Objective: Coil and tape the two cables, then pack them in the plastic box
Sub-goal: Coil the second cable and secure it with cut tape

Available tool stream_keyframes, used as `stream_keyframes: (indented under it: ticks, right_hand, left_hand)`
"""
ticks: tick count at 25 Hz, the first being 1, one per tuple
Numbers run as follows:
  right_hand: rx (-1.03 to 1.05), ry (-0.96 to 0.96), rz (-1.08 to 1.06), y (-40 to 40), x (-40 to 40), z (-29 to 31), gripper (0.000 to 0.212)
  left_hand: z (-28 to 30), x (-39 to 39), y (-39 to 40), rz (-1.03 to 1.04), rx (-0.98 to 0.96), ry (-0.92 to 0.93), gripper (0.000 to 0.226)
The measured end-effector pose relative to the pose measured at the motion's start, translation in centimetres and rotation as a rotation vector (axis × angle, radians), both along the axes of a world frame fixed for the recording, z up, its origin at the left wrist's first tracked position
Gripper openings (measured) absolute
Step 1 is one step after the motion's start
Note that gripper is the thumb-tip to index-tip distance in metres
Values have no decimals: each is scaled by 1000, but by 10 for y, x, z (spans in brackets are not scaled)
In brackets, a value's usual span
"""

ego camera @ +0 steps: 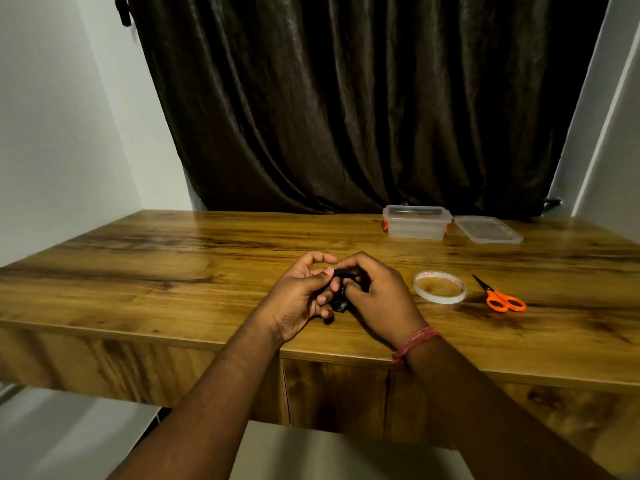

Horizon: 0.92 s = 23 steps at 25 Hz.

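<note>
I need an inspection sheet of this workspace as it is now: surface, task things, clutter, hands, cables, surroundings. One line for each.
Surface: wooden table, glossy, dry.
Job's things: plastic box open at the far edge, something dark and unclear inside; its lid lies flat to its right; tape roll and orange scissors lie right of the hands.
Clutter: nothing seen.
Hands: left hand and right hand are closed together around a black cable bundle.
Cables: only that bundle is clearly visible, mostly hidden by fingers; no tape seen on it.
Surroundings: dark curtain behind, white walls at the sides.
</note>
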State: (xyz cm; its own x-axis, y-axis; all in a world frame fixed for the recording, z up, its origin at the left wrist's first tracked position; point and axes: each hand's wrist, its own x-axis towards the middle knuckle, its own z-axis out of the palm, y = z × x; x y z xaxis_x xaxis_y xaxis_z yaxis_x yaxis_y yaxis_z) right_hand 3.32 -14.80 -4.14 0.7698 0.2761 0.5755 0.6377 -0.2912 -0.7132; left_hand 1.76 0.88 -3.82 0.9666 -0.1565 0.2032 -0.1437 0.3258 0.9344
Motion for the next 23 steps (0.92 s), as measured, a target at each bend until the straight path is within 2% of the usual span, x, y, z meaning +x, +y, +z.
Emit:
stream_keyframes:
  ticks: [9,16,23]
  right_hand:
    - [-2,-51,-81,0,-6,4,7]
    - [-20,-138,-264,-3,1,1,10]
    - [-296,-412,-348,2,-11,2,12]
  left_hand:
    - [0,-1,-3,22,75,-20,15]
    - [-3,1,-4,29,123,-31,17]
    - [-4,2,-4,30,122,-33,13]
